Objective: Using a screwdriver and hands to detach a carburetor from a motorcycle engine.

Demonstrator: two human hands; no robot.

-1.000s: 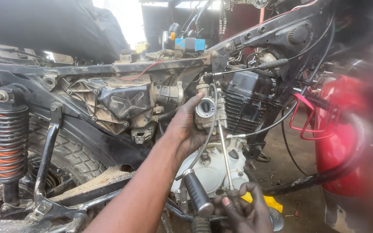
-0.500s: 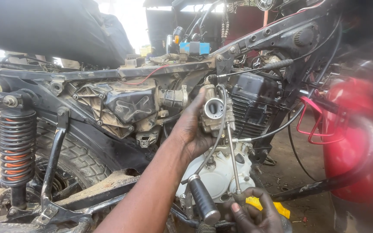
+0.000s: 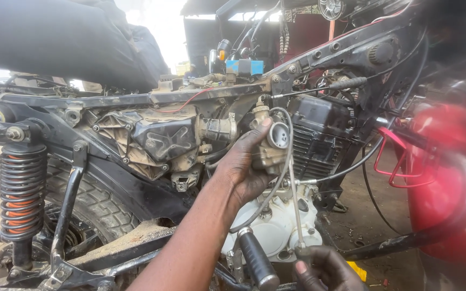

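My left hand [image 3: 241, 170] reaches up from the lower middle and grips a dirty metal carburettor [image 3: 275, 144] with a round open mouth. It holds it beside the black finned engine cylinder [image 3: 319, 143] of a stripped motorcycle. My right hand [image 3: 327, 269] sits at the bottom edge, closed around the handle of a long thin screwdriver [image 3: 295, 207]. The shaft rises to the underside of the carburettor. A pale hose loops from the carburettor down past my left wrist.
A white engine side cover [image 3: 273, 231] lies below the carburettor, with a black rubber-covered lever [image 3: 257, 264] in front. A dusty air box [image 3: 157, 140] sits to the left. Further left are an orange-and-black shock spring [image 3: 22, 188] and the rear tyre [image 3: 101, 207]. A red body panel [image 3: 449, 178] stands at the right.
The view has drifted, so the carburettor and my left hand now sit slightly further right and lower. My right hand has sunk toward the bottom edge. Both grips are unchanged.
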